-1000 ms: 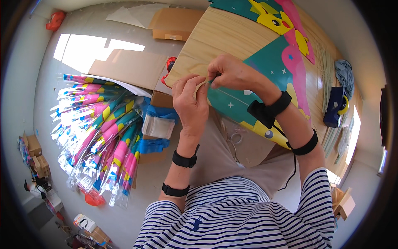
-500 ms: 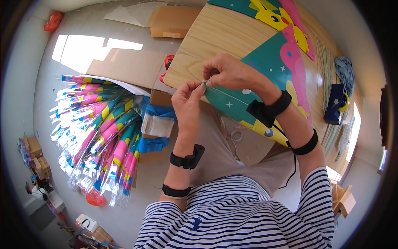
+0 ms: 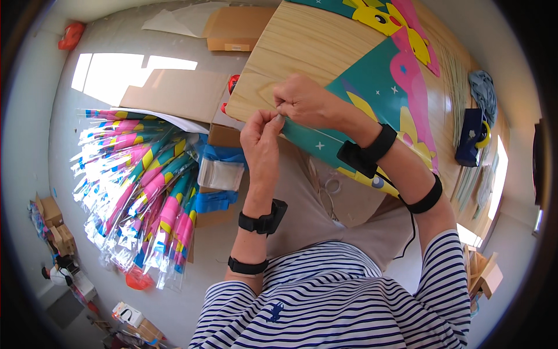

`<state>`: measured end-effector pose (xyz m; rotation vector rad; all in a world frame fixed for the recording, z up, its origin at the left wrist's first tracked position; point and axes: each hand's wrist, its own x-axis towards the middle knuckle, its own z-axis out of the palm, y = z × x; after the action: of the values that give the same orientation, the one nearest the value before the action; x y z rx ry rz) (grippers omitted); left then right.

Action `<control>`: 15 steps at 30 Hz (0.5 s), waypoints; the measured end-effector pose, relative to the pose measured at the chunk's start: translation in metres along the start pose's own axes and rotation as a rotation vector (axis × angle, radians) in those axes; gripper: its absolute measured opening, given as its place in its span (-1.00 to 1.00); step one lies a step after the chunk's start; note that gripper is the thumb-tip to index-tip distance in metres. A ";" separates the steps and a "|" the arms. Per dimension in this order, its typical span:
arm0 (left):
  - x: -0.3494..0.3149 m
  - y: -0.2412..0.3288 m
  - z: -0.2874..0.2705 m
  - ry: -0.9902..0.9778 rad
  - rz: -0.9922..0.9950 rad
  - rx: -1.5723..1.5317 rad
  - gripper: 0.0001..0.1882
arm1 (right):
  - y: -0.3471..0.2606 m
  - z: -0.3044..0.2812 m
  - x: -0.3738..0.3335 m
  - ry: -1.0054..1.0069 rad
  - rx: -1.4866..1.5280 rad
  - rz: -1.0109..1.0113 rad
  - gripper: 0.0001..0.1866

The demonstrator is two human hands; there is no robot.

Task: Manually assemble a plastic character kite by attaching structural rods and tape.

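Note:
A teal kite [image 3: 363, 72], printed with a yellow cartoon figure and a pink edge, lies across the wooden table and over my lap side. Its pointed left corner runs in between my two hands. My left hand [image 3: 261, 139] pinches that corner between thumb and forefinger, just off the table's near left corner. Right beside it, my right hand [image 3: 305, 102] is closed with fingertips together at the same tip. The fingers cover the tip itself, so any small part there is hidden.
A second kite [image 3: 381, 22] lies on the wooden table [image 3: 290, 49] at the far side. Thin rods [image 3: 456, 75] and a dark blue tape dispenser [image 3: 468, 136] are at right. Many packed kites [image 3: 139, 180] fan out on the floor at left, beside cardboard boxes [image 3: 174, 93].
My right hand has shifted slightly left and closed in over the kite's corner, its fingers more curled. My left hand stays nearly in place, still pinching.

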<state>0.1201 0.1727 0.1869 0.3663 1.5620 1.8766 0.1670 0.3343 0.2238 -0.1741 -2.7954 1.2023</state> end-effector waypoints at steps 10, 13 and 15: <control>-0.035 -0.024 -0.007 -0.508 -0.284 0.050 -0.75 | 0.001 -0.022 0.001 0.366 -0.082 0.092 -0.81; -0.049 -0.011 0.003 -0.474 -0.389 -0.037 -0.77 | -0.024 -0.034 -0.023 0.600 -0.302 0.048 -0.69; -0.050 0.007 0.010 -0.395 -0.418 -0.198 -0.79 | -0.064 -0.043 -0.070 0.637 -0.252 -0.072 -0.46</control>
<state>0.1614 0.1479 0.2063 0.2744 1.0802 1.5059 0.2370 0.3111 0.2971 -0.3918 -2.3421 0.6215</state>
